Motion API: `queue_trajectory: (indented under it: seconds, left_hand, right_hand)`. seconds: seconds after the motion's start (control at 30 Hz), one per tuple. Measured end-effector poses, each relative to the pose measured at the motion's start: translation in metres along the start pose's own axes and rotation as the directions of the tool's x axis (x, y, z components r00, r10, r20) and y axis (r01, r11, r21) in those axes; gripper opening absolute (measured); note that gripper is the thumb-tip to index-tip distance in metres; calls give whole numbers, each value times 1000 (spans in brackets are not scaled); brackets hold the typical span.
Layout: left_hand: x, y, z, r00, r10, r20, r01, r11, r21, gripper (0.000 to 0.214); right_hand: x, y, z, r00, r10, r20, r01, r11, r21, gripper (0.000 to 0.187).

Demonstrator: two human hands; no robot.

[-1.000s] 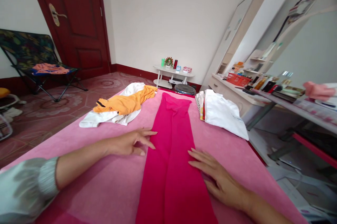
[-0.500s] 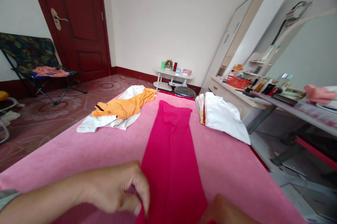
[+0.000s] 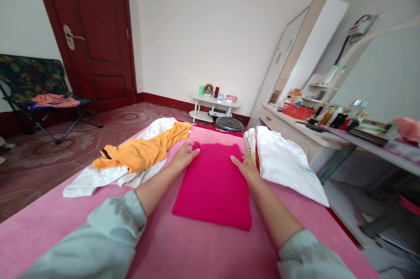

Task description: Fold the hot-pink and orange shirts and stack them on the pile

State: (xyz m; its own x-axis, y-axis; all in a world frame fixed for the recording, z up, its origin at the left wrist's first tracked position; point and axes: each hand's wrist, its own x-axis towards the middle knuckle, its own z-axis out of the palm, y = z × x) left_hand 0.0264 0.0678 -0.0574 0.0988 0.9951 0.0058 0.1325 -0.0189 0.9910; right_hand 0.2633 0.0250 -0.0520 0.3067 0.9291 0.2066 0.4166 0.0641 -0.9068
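A magenta garment (image 3: 215, 187) lies folded into a thick, near-rectangular shape in the middle of the pink bedspread (image 3: 203, 252). My left hand (image 3: 186, 156) pinches its far left corner between thumb and fingers. At the far right corner, my right hand (image 3: 246, 167) grips the edge with the thumb on top; its fingertips are partly hidden by the cloth. Left of the garment, an orange shirt (image 3: 141, 152) lies loosely over white clothing (image 3: 83, 183). Close to my right hand is a pile of folded clothes topped by a white shirt (image 3: 285, 156).
Past the bed's far edge stands a small white table (image 3: 210, 99) with a potted plant and bottles. A dressing table (image 3: 292, 121) with a red basket (image 3: 298, 110) runs along the right. A folding chair (image 3: 33, 82) holding clothes is at the left, near the dark red door (image 3: 95, 29).
The long magenta strip has been folded over into a shorter rectangle. Both hands have moved forward from the near end to its far corners.
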Motion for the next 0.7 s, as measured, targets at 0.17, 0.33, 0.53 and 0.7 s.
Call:
queue_trajectory:
  seconds: [0.17, 0.33, 0.53, 0.7]
  left_hand:
    - [13, -38, 9, 959, 281, 37, -276, 896, 346, 55]
    - [7, -33, 12, 931, 356, 83, -346, 785, 513, 38]
    - [-15, -27, 13, 883, 467, 34, -370, 650, 664, 41]
    - [-5, -23, 14, 927, 373, 32, -303, 697, 650, 34]
  right_hand:
    - [4, 58, 14, 970, -226, -90, 209, 964, -166, 60]
    - [-1, 42, 12, 966, -259, -17, 245, 931, -271, 48]
    - [-8, 35, 17, 953, -303, 23, 293, 897, -330, 49]
    - [-7, 39, 17, 967, -254, -5, 229, 879, -417, 46]
